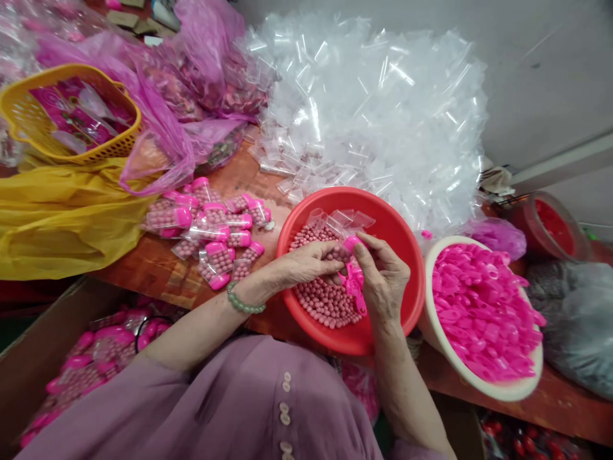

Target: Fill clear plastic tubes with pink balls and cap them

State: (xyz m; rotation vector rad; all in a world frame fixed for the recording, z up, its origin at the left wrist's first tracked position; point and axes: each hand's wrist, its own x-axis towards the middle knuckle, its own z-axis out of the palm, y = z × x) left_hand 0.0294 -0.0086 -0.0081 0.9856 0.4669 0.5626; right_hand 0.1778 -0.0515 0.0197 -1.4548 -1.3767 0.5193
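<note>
Over the red basin, my left hand is closed around a small clear tube with pink beads in it. My right hand pinches a bright pink cap at the tube's end. Whether the cap is fully seated cannot be made out. Below the fingers hang or lie some bright pink plastic pieces; what supports them is partly hidden. Loose pink beads cover the basin's bottom, and a few clear tubes rest on them near the far rim.
Behind the basin rises a large heap of clear tubes. A white bucket of pink caps stands right. Several capped bead tubes lie left. Beyond are a yellow basket and pink bags; a carton sits below.
</note>
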